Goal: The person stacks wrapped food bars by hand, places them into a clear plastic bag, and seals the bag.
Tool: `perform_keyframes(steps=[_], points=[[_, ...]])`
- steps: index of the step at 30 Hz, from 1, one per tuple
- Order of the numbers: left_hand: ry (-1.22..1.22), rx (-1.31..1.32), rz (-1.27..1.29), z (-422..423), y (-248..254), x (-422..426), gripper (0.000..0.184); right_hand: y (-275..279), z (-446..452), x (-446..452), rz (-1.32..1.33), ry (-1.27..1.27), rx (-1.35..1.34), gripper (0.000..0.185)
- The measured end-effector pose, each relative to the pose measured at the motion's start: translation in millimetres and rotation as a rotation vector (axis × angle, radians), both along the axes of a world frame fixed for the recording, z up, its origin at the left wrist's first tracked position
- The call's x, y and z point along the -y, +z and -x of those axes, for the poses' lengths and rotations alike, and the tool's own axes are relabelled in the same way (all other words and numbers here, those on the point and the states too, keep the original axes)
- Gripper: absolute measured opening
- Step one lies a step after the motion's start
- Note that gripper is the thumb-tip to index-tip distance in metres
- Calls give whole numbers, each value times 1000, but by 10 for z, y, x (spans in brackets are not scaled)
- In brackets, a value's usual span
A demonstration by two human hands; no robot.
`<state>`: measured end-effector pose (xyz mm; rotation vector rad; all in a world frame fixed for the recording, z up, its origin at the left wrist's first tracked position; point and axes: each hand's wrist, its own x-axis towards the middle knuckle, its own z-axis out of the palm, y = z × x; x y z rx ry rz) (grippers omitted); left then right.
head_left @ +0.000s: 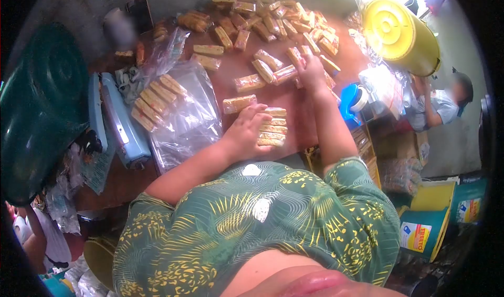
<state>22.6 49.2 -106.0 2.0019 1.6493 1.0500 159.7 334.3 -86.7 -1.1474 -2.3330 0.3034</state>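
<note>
My left hand curls round the left end of a short row of golden wrapped bars near the table's front edge. Just beyond its fingers lies a single wrapped bar. Farther back, my right hand reaches among loose bars, its fingers closed at the end of a clear-wrapped bar; the fingertips are partly hidden. Another wrapped bar lies beside that hand. To the left, a row of several bars sits on flat clear plastic bags.
A heap of wrapped bars covers the table's back. On the left are a light blue sealer-like device and a dark green container. At right stand a blue container and a yellow bucket. Other people sit nearby.
</note>
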Motion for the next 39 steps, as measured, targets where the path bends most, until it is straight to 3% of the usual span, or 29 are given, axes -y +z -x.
perform_keyframes(steps=[1, 4, 5, 8, 13, 16, 20, 22, 24, 25, 27, 28, 30, 32, 34, 37, 39], points=[[19, -22, 1, 20, 8, -18, 76, 57, 15, -101, 22, -28, 180, 27], [120, -55, -29, 56, -58, -24, 76, 189, 79, -324, -13, -101, -26, 30], [126, -73, -41, 66, -59, -32, 76, 130, 72, -494, -132, -94, -82, 34], [127, -58, -36, 67, -80, -30, 77, 147, 7, -719, 166, -215, 248, 38], [103, -57, -33, 89, -55, 7, 78, 181, -23, -761, 151, -100, 298, 53], [108, -30, -21, 92, -78, -10, 77, 306, 221, -937, 105, -170, 201, 51], [111, -15, -5, 81, -24, 16, 78, 500, 596, -895, 183, -8, -159, 59], [103, -14, -15, 94, -21, 6, 78, 570, 809, -845, 174, 20, -149, 66], [98, -9, -8, 94, 15, 25, 79, 576, 1022, -839, 102, -26, -35, 71], [100, 8, -4, 98, 17, 25, 79, 528, 1136, -808, 111, -78, -40, 58], [100, 42, 6, 106, 43, 27, 79, 77, 1253, -1254, -460, 97, 647, 53], [96, 54, 19, 112, 58, 29, 79, -14, 1310, -1274, -507, 123, 758, 51], [87, 77, 41, 125, 80, 29, 80, 187, 1414, -1002, -69, -62, 562, 48], [77, 104, 51, 119, 127, 50, 80, 249, 1451, -1024, 116, -135, 497, 48], [78, 112, 37, 115, 96, 50, 81, 269, 1483, -1100, 88, -39, 459, 42], [94, 100, 9, 108, 68, 39, 85, 874, 1776, -407, 117, -41, 182, 42], [96, 100, 23, 115, 170, 86, 87, 816, 1971, -356, 145, 27, 171, 43]])
